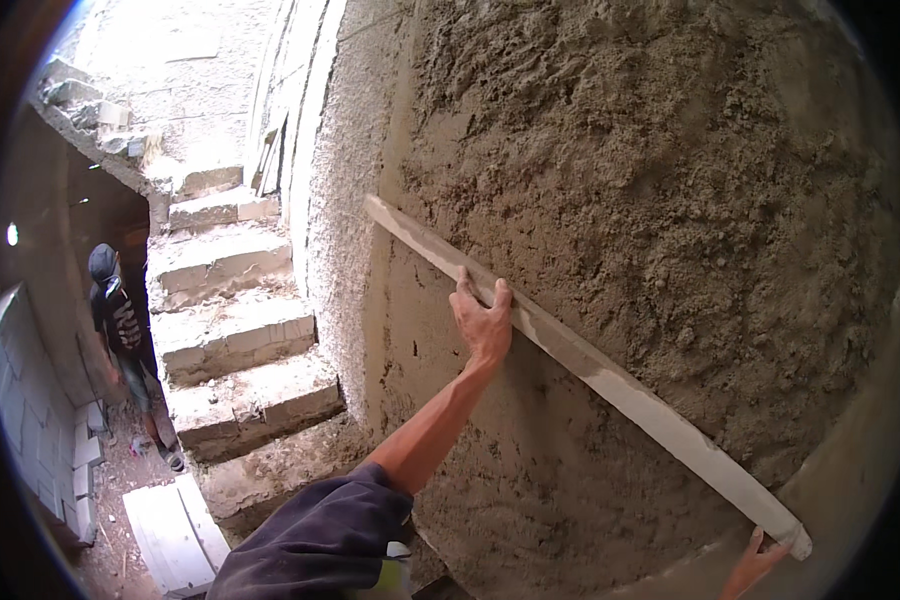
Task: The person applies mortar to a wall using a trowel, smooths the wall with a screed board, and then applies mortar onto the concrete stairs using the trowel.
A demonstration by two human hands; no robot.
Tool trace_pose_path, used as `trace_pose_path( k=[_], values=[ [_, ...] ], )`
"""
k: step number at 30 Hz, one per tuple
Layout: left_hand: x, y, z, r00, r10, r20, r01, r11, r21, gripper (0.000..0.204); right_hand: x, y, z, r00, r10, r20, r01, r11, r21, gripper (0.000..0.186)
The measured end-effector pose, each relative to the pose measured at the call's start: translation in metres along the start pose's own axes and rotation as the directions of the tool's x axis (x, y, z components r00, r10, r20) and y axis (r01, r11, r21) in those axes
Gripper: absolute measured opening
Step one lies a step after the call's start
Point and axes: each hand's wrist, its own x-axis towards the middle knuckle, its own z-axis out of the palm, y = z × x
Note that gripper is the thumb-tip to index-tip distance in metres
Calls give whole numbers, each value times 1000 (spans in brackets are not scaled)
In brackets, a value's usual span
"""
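A long, pale plasterer's straightedge [660, 420] lies slanted against the wall, its upper end to the left and its lower end to the right. My left hand [483, 318] grips it left of its middle, fingers and thumb closed on the lower edge. Near the low right end my right hand [755, 565] holds the same straightedge, and part of that hand is cut off by the picture's rim. Above the straightedge the wet plaster [650, 170] is rough and lumpy. Below it the plaster [550, 460] looks flatter, with small pits.
Bare masonry stairs [235, 330] rise on the left beside a pale rough wall edge [345, 170]. A person [125, 340] in a dark cap and shirt stands past them at the far left. Pale boards [170, 535] lie low at the left, near stacked light blocks [35, 400].
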Motion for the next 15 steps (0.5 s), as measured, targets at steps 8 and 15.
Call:
trace_pose_path(
  k=[8,15],
  values=[
    [9,22,28,999,-17,37,18,999,-35,80,-12,-55,-23,997,56,60,-36,953,-301,63],
    [18,10,56,984,134,-118,-105,970,221,70,-3,-18,-12,837,-548,0,480,733,-481,58]
  ],
)
